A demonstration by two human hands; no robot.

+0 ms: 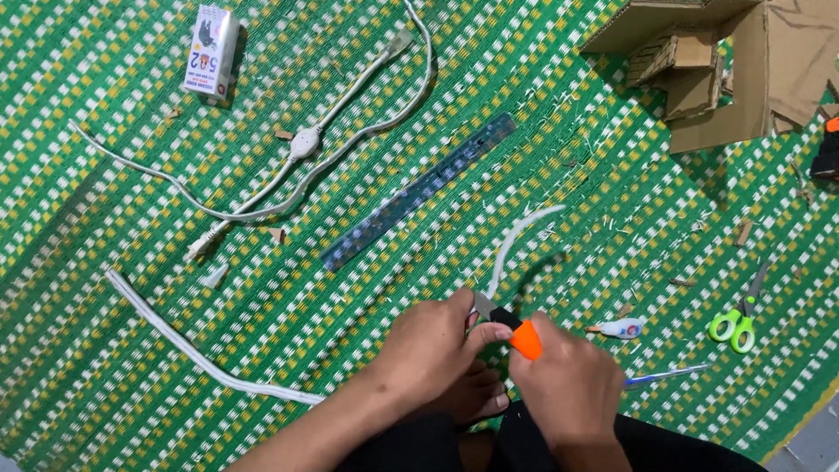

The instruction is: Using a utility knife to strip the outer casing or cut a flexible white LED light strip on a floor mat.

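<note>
Floor covered by a woven green mat with yellow and white checks (105,367); the person sits at its near edge, dark trousers showing.

Left hand (433,345): fingers pinched together on a short white flat cable (516,240), which curves away from the hands toward the mat's middle. Right hand (568,385): closed around an orange-handled utility knife (516,330), its blade end lying against the cable at the left fingertips. The two hands touch.

Just beyond the cable, a long blue see-through plastic ruler (419,190) lies diagonally. Toward the far left corner: a white cord with an inline switch (304,144) and a small white box (211,51). Another long white flat cable (192,345) runs along the near left.

Right side: green-handled scissors (736,322), a small white glue tube (622,329), a blue pen (664,376). Brown cardboard pieces (725,61) piled at the far right corner.
</note>
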